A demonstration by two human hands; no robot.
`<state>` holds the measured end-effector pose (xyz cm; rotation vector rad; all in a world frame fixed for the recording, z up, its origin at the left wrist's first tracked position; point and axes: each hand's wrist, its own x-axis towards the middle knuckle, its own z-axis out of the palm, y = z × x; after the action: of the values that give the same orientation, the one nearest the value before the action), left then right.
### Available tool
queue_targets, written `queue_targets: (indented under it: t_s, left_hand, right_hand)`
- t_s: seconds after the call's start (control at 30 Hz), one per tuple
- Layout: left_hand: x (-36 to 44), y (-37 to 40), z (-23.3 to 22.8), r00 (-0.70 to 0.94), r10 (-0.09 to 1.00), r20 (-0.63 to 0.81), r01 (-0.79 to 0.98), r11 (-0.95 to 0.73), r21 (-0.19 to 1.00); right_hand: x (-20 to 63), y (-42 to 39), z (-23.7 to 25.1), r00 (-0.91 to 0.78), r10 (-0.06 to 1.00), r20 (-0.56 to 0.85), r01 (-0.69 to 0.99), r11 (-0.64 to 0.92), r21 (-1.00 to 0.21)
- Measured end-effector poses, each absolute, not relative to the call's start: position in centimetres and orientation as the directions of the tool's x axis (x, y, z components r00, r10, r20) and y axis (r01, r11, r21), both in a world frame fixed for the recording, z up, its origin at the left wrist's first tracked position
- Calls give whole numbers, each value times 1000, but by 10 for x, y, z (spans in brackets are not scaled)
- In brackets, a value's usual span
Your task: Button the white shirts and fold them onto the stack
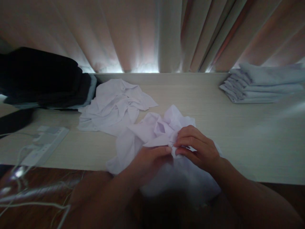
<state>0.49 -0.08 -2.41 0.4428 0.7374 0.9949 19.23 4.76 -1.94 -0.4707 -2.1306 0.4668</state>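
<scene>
A crumpled white shirt (133,140) lies over the front edge of the table, its lower part hanging toward my lap. My left hand (152,159) grips the cloth, thumb on top and the other fingers hidden under the fabric. Close beside it, my right hand (197,144) pinches a gathered bit of the same shirt between thumb and fingertips. Any small part, such as a button, between the fingers is too dim to make out. Behind and to the left, a second crumpled white garment (111,108) rests on the table.
Folded white clothes (269,82) are stacked at the back right of the pale table (250,136). Dark folded clothes (43,79) form a pile at the back left. A white power strip (45,146) with cables sits at the front left. Curtains (133,35) hang behind.
</scene>
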Motion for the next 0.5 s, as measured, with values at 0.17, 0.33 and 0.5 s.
queue_targets:
  t_s: [0.17,0.33,0.5]
  left_hand:
    - [6,0,-16,313,893,-322,-594,449,668]
    - [6,-1,-14,329,886,-328,-583,464,667]
    - [6,-3,-24,371,859,-352,-577,510,638]
  right_hand:
    - [194,48,-18,-552,485,678,156,859,-487]
    - [194,49,-18,-577,494,650,147,846,-513]
    - [195,49,-18,-592,506,627,109,821,-560]
